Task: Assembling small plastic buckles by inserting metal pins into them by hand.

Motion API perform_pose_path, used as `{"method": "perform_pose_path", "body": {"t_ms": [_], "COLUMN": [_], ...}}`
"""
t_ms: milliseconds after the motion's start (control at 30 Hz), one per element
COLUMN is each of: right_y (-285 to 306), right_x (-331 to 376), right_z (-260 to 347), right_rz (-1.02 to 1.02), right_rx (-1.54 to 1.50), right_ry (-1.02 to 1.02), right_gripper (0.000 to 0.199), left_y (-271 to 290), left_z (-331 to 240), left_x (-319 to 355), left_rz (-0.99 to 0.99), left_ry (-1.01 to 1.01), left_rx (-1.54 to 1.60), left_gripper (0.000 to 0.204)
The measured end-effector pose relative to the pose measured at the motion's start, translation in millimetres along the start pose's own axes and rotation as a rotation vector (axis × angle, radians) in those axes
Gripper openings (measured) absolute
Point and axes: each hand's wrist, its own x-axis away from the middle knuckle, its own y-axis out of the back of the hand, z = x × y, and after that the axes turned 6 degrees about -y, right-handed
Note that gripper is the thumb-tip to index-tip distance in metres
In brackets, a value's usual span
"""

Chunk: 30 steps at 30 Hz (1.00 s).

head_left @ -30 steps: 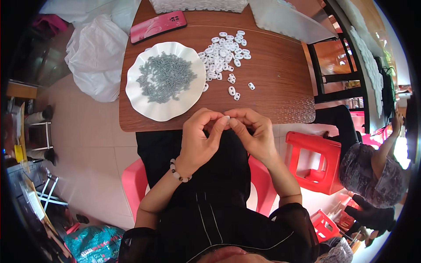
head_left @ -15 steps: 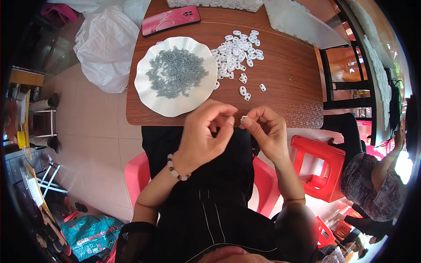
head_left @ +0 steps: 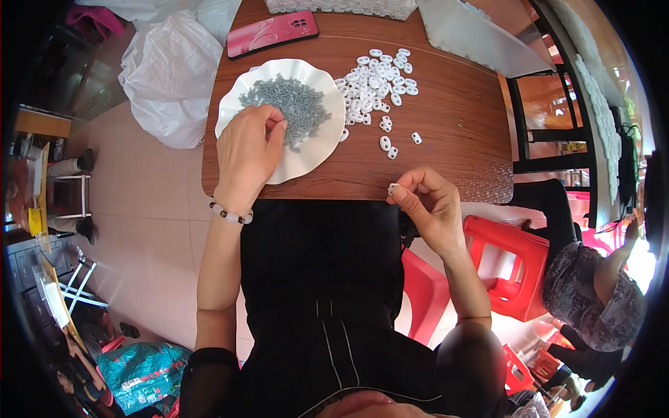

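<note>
Over the white scalloped plate (head_left: pixel 232 104), my left hand (head_left: pixel 247 153) reaches in with thumb and fingers pinched together at the pile of small grey rod-like metal pieces (head_left: pixel 303 104). Whether a piece is between those fingertips is too small to tell. My right hand (head_left: pixel 432 202) is at the table's near edge, its thumb and fingertips closed on a small white two-holed plastic piece (head_left: pixel 393 188). More white two-holed plastic pieces (head_left: pixel 369 87) lie heaped right of the plate, with a few loose ones (head_left: pixel 385 143) nearer to me.
A pink phone (head_left: pixel 272 35) lies beyond the plate on the brown wooden table (head_left: pixel 453 125). Pale containers (head_left: pixel 481 42) stand along the far side. A white plastic bag (head_left: pixel 167 83) is left of the table. Red stools (head_left: pixel 509 265) and another person (head_left: pixel 592 292) are at the right.
My left hand has moved left and away from me, from beside my right hand to the grey pieces on the plate. My right hand still holds the white piece, nearly in place.
</note>
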Motion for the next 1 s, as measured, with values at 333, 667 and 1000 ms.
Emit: {"method": "perform_pose_path", "body": {"t_ms": [333, 667, 1000], "right_y": [-2.1, -15.6, -17.2], "right_x": [-6.4, -13.6, 0.3], "right_z": [-2.4, 12.2, 1.6], "right_rz": [0.002, 0.052, -0.001], "right_rx": [0.011, -0.327, -0.494], "right_ry": [0.006, -0.070, -0.038], "right_gripper": [0.014, 0.011, 0.009], "left_y": [-2.6, -7.0, -39.8], "left_z": [2.2, -57.7, -92.6], "left_x": [3.3, 42.8, 63.9], "left_rz": [-0.157, -0.025, 0.120], "left_ry": [0.109, 0.336, 0.382], "left_rx": [0.403, 1.154, 1.494], "left_gripper": [0.018, 0.019, 0.017]}}
